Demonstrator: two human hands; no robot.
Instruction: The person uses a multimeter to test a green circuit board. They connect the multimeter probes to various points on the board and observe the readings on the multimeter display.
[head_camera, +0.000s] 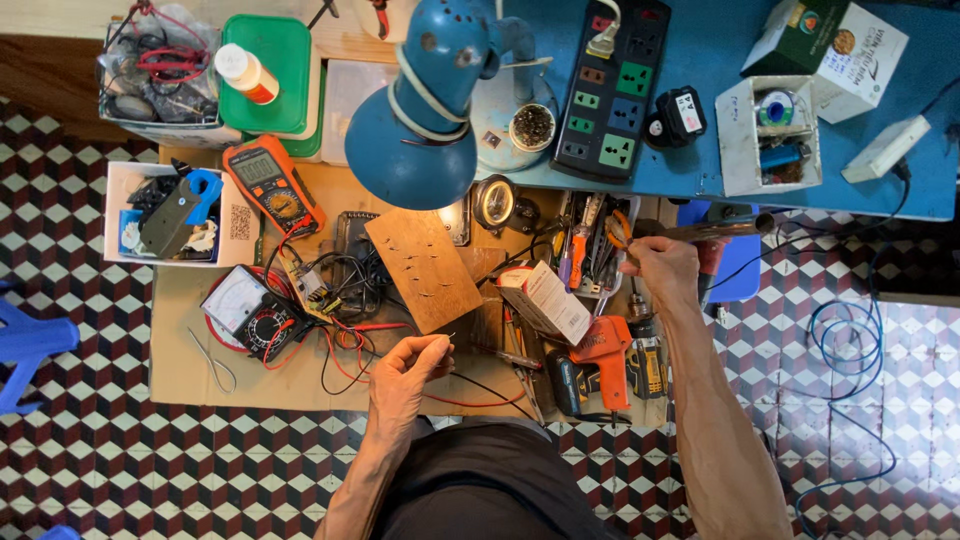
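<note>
Small part (447, 338): pinched at the fingertips of the left hand (405, 375), just below the wooden board (424, 270); too small to be identified
Left hand: fingers closed together on the small part
Right hand (665, 268): clamped on a soldering iron (715, 231), held well right of the wooden board
Wooden board: laid on the bench (185, 370), under the blue lamp (425, 110)
Around the board: orange multimeter (272, 182) to its left, orange glue gun (603, 350) to its lower right
Judged care: the part is best kept steady and the hot tip kept off the loose wires
</note>
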